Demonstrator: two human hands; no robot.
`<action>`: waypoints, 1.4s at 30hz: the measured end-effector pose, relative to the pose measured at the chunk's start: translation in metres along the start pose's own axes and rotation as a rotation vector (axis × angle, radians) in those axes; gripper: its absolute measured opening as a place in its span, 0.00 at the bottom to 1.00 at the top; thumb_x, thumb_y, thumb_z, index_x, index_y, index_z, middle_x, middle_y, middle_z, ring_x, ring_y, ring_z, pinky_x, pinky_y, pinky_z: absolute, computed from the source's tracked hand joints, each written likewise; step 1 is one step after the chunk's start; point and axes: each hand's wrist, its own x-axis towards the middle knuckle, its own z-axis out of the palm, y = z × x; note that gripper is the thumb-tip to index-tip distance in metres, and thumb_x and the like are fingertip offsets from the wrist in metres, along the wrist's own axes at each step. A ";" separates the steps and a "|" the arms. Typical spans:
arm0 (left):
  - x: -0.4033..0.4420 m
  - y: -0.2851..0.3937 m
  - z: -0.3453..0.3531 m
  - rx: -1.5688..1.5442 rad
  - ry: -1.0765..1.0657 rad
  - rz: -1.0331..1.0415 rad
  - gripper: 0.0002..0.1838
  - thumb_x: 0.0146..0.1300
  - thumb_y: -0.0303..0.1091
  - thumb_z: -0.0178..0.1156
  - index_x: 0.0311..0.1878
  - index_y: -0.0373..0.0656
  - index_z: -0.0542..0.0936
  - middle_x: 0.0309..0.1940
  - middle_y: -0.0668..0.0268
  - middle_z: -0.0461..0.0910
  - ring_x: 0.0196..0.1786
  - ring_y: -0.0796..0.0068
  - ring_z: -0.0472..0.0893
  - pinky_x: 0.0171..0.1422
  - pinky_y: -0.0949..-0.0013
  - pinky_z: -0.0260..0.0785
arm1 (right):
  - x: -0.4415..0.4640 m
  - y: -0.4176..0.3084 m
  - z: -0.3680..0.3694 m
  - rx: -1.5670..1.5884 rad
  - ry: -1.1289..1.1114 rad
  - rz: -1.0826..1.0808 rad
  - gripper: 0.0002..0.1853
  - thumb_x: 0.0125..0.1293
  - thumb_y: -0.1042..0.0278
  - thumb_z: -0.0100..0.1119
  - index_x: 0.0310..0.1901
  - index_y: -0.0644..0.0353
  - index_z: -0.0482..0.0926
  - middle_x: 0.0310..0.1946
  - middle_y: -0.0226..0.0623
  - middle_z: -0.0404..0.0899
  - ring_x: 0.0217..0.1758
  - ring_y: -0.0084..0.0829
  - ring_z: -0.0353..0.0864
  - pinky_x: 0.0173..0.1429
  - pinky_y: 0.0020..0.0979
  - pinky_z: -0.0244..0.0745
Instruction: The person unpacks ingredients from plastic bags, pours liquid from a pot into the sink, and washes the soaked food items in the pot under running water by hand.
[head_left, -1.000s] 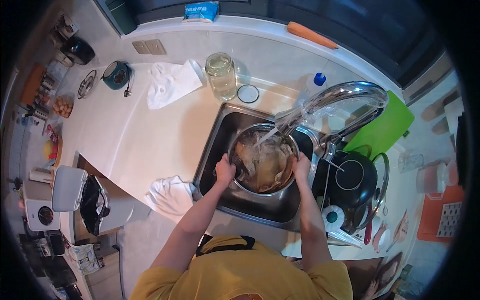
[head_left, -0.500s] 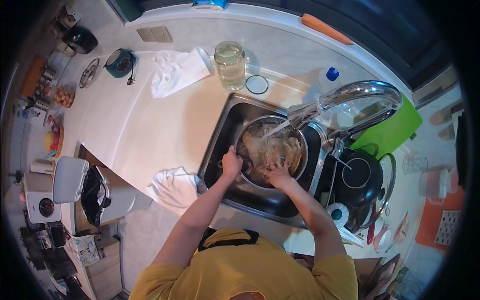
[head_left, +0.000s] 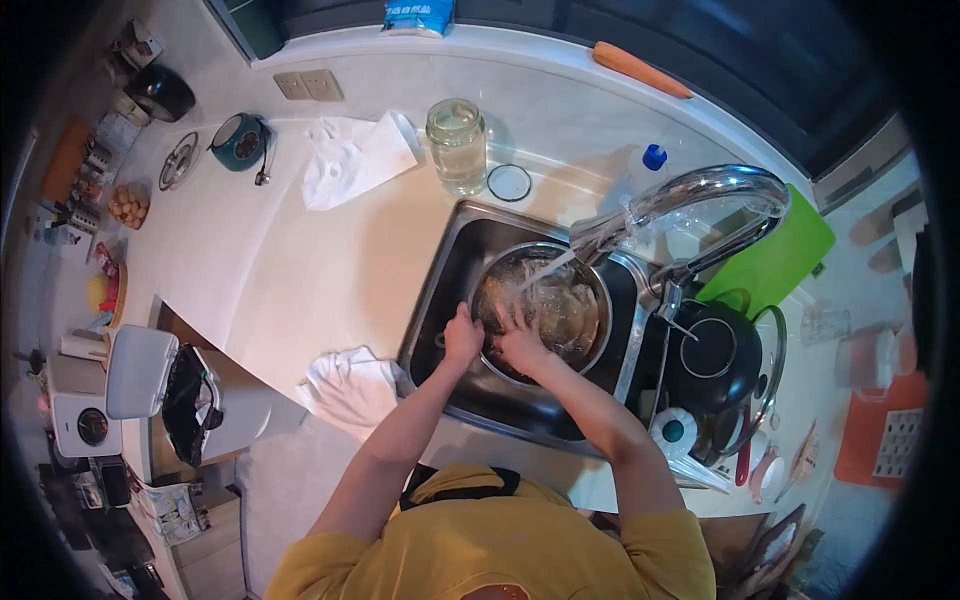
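Note:
A round metal pot (head_left: 607,318) full of water sits in the sink (head_left: 432,290). At its left edge, my left hand (head_left: 463,338) is closed on the rim. My right hand (head_left: 518,343) dips into the water on the near left side, fingers spread and holding nothing that I can make out. Pale brown, wrinkled food (head_left: 572,312) lies under the rippling surface; its kind is unclear. Water runs from the chrome faucet (head_left: 720,185) into the pot.
A glass jar (head_left: 457,150) of liquid and its lid (head_left: 509,183) stand behind the sink. White cloths (head_left: 350,385) lie on the counter. A black pan (head_left: 712,350), a glass lid and a green cutting board (head_left: 775,250) crowd the right side. An open trash bin (head_left: 235,400) stands left.
My right hand has moved left through the water, towards my left hand, and its fingers have spread. The food looks lower and more covered by water. My left hand stays at the pot's edge.

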 end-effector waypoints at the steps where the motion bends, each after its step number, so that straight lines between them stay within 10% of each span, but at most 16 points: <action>1: 0.002 -0.002 0.000 0.007 0.005 0.004 0.14 0.54 0.31 0.55 0.42 0.37 0.67 0.31 0.41 0.77 0.39 0.40 0.76 0.47 0.46 0.68 | 0.005 0.000 0.005 -0.062 -0.051 0.013 0.17 0.55 0.61 0.58 0.47 0.52 0.79 0.71 0.45 0.36 0.72 0.58 0.35 0.62 0.73 0.39; 12: -0.001 0.011 -0.005 0.069 -0.025 -0.082 0.15 0.55 0.33 0.56 0.44 0.38 0.68 0.33 0.43 0.78 0.41 0.42 0.77 0.47 0.48 0.69 | -0.015 0.006 -0.010 0.062 -0.054 -0.211 0.12 0.57 0.64 0.52 0.40 0.51 0.81 0.69 0.47 0.44 0.71 0.54 0.43 0.65 0.67 0.41; 13: 0.001 0.011 -0.003 0.067 -0.027 -0.082 0.15 0.55 0.33 0.56 0.44 0.38 0.68 0.33 0.43 0.78 0.41 0.42 0.77 0.47 0.48 0.69 | -0.020 0.006 -0.008 -0.026 0.110 -0.295 0.10 0.55 0.65 0.52 0.35 0.53 0.82 0.61 0.44 0.63 0.67 0.48 0.53 0.66 0.56 0.51; 17: 0.000 0.008 -0.002 0.113 -0.011 -0.075 0.16 0.53 0.30 0.54 0.46 0.39 0.69 0.33 0.44 0.78 0.41 0.44 0.78 0.47 0.49 0.69 | -0.025 0.013 -0.014 -0.074 -0.008 -0.459 0.08 0.47 0.68 0.53 0.27 0.54 0.81 0.36 0.30 0.78 0.54 0.34 0.65 0.55 0.40 0.66; 30: -0.001 0.015 -0.007 0.154 -0.047 -0.116 0.17 0.52 0.28 0.51 0.47 0.39 0.68 0.34 0.43 0.78 0.41 0.43 0.78 0.48 0.48 0.69 | 0.013 0.005 -0.002 0.013 -0.397 -0.256 0.08 0.53 0.73 0.54 0.32 0.65 0.81 0.34 0.48 0.81 0.39 0.47 0.80 0.47 0.42 0.73; 34: 0.002 0.008 -0.001 0.106 -0.051 -0.115 0.17 0.54 0.30 0.53 0.48 0.39 0.68 0.34 0.43 0.78 0.41 0.43 0.78 0.47 0.48 0.69 | -0.006 0.033 -0.012 0.477 0.324 -0.145 0.18 0.49 0.66 0.64 0.44 0.55 0.78 0.55 0.49 0.70 0.62 0.50 0.64 0.59 0.47 0.64; 40: 0.001 0.009 0.000 0.079 -0.020 -0.094 0.26 0.53 0.45 0.63 0.48 0.40 0.67 0.34 0.44 0.78 0.41 0.43 0.78 0.46 0.50 0.70 | 0.006 0.045 -0.019 0.064 0.103 0.410 0.47 0.40 0.46 0.70 0.65 0.30 0.57 0.71 0.45 0.22 0.71 0.62 0.21 0.59 0.76 0.23; 42: 0.000 0.007 0.000 0.114 -0.002 -0.060 0.25 0.51 0.46 0.65 0.44 0.39 0.68 0.34 0.45 0.79 0.40 0.44 0.78 0.45 0.50 0.71 | 0.013 0.046 -0.013 0.067 0.071 0.411 0.47 0.40 0.44 0.69 0.65 0.30 0.57 0.71 0.47 0.21 0.71 0.62 0.20 0.58 0.76 0.22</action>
